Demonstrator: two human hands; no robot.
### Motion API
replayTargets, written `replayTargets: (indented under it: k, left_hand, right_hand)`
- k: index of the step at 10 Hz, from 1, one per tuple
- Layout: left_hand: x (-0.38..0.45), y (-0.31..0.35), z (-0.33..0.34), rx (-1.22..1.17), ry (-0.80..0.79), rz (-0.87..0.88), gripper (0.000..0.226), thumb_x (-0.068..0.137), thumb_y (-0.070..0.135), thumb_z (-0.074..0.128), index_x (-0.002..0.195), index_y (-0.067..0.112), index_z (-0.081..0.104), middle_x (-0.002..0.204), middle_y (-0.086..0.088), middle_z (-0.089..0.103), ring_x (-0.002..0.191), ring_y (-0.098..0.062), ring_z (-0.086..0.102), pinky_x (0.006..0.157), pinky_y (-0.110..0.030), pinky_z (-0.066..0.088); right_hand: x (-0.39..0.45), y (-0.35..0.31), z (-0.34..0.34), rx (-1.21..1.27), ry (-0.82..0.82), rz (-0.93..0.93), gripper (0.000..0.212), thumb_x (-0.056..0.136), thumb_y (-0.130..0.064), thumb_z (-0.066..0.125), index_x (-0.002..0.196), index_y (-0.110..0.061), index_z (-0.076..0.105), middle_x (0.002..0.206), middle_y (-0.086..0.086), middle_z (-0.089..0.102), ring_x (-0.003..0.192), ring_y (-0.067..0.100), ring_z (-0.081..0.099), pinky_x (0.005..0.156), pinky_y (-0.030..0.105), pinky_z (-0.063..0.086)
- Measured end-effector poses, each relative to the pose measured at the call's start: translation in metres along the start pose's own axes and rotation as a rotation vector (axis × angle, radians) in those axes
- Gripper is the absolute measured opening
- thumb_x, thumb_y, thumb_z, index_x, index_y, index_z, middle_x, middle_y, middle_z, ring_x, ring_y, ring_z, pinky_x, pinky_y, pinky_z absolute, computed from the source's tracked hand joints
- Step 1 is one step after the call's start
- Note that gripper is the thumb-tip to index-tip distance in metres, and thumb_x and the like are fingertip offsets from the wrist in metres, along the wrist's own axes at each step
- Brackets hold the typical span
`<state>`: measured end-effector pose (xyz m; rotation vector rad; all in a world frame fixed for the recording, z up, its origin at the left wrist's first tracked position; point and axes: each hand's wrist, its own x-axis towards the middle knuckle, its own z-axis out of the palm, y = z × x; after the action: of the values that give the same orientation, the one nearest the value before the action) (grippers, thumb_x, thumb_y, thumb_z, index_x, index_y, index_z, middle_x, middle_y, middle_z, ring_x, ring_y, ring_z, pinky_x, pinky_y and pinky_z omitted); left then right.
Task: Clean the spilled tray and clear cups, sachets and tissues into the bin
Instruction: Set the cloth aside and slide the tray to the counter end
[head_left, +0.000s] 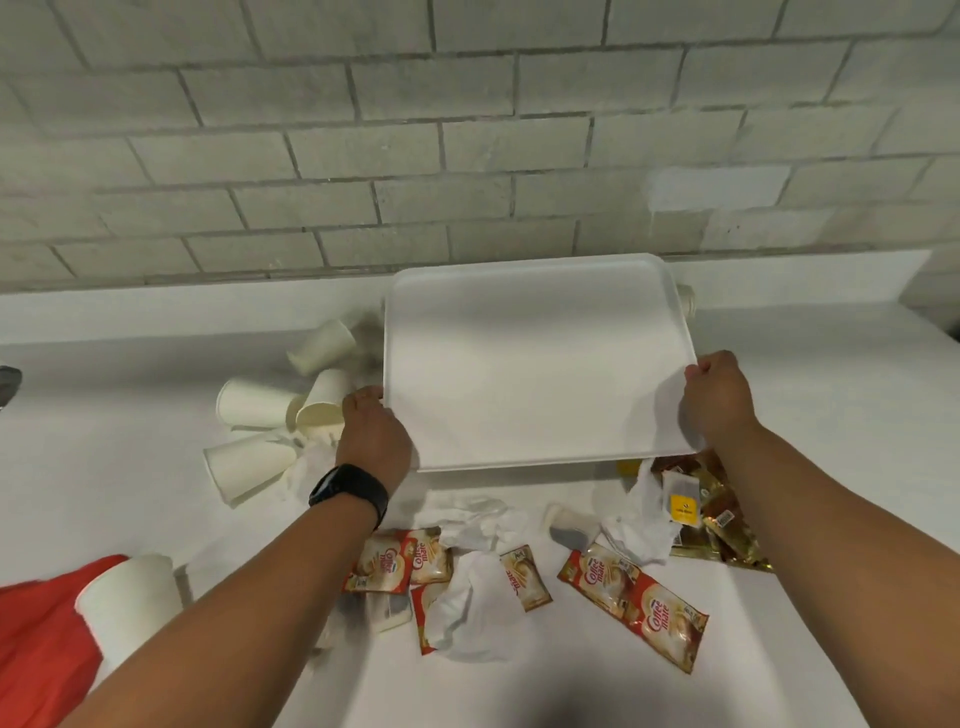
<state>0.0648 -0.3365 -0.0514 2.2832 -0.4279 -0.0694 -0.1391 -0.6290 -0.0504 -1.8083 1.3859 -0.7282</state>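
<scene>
You hold the white rectangular plastic tray (535, 364) above the white worktop (831, 395), tilted with its far edge toward the grey brick wall (467, 130); its face shows nothing on it. Your left hand (371, 436) has its grip clamped on the tray's left edge, fingers curled over the rim, a black watch (349, 491) on the wrist. Your right hand (719, 400) pinches the right edge near the near corner, thumb on top. Both forearms reach forward, well apart.

White paper cups (249, 402) lie on their sides just left of the tray, each showing nothing inside where its mouth faces you. Another white paper cup (130, 603) stands near your left elbow beside a red cloth-like thing (41, 623). Below the tray, red-and-cream creamer sachets (634, 608) lie scattered among crumpled white tissues (472, 608). Gold-brown sachets (722, 519) sit under your right forearm, with a yellow-labelled tea bag packet (681, 504) on top.
</scene>
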Motion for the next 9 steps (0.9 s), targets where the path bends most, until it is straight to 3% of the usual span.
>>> replayTargets:
  k: [2,3,4,5,6,7,8,9]
  left_hand:
    - [-0.011,0.050,0.048,0.051,-0.076,0.127,0.037,0.095,0.006,0.039,0.132,0.003,0.043,0.136,-0.014,0.043,0.119,-0.033,0.047,0.085,-0.029,0.036]
    - [-0.023,0.083,0.079,-0.021,-0.113,0.116,0.035,0.095,0.006,0.037,0.129,0.004,0.046,0.131,-0.015,0.047,0.114,-0.031,0.050,0.083,-0.023,0.032]
    - [-0.042,0.122,0.117,-0.127,-0.154,0.114,0.027,0.095,0.002,0.034,0.115,0.007,0.052,0.106,-0.005,0.055,0.090,-0.019,0.052,0.076,-0.020,0.036]
    - [-0.061,0.160,0.156,-0.142,-0.191,0.105,0.020,0.095,-0.001,0.033,0.098,0.012,0.048,0.080,0.007,0.047,0.081,-0.016,0.047,0.055,-0.011,0.035]
    - [-0.079,0.197,0.193,-0.123,-0.222,0.091,0.022,0.094,0.000,0.036,0.109,0.004,0.052,0.092,-0.002,0.055,0.090,-0.024,0.053,0.068,-0.017,0.039]
    - [-0.092,0.226,0.230,-0.019,-0.272,0.082,0.036,0.093,0.006,0.040,0.127,0.002,0.048,0.124,-0.018,0.054,0.112,-0.035,0.053,0.086,-0.034,0.043]
    - [-0.106,0.252,0.259,0.039,-0.310,0.105,0.034,0.092,0.008,0.041,0.124,0.001,0.051,0.122,-0.021,0.057,0.110,-0.037,0.055,0.088,-0.037,0.045]
    - [-0.118,0.275,0.283,0.090,-0.360,0.112,0.033,0.094,0.010,0.042,0.124,0.000,0.052,0.123,-0.021,0.057,0.113,-0.036,0.054,0.090,-0.037,0.044]
  right_hand:
    - [0.026,0.036,-0.058,-0.031,0.077,0.042,0.022,0.100,-0.013,0.040,0.116,-0.002,0.048,0.114,0.020,0.056,0.108,0.037,0.054,0.085,0.033,0.039]
    - [0.041,0.054,-0.098,-0.092,0.085,0.057,0.024,0.097,-0.013,0.041,0.117,-0.004,0.052,0.101,0.012,0.053,0.103,0.036,0.055,0.078,0.031,0.038]
    - [0.067,0.076,-0.143,-0.066,0.104,0.089,0.025,0.096,-0.012,0.041,0.116,-0.004,0.054,0.091,0.007,0.054,0.077,0.023,0.050,0.060,0.027,0.037]
    - [0.086,0.094,-0.188,0.055,0.068,0.185,0.026,0.096,-0.017,0.044,0.116,-0.009,0.058,0.089,-0.005,0.054,0.077,0.007,0.050,0.069,0.018,0.039]
    - [0.108,0.127,-0.223,-0.855,0.045,-0.048,0.028,0.094,-0.021,0.048,0.119,-0.016,0.058,0.119,-0.001,0.059,0.111,0.018,0.056,0.097,0.025,0.039]
    - [0.142,0.143,-0.261,-0.665,0.132,0.124,0.028,0.093,-0.014,0.047,0.119,-0.013,0.058,0.122,0.004,0.062,0.114,0.020,0.058,0.095,0.025,0.044]
    - [0.176,0.182,-0.286,-0.339,0.083,0.144,0.030,0.092,-0.011,0.049,0.119,-0.009,0.061,0.120,0.008,0.064,0.112,0.024,0.061,0.091,0.029,0.048]
    - [0.213,0.207,-0.309,-0.126,0.076,0.327,0.032,0.095,-0.017,0.050,0.121,-0.002,0.061,0.122,0.021,0.063,0.114,0.037,0.059,0.095,0.038,0.049]
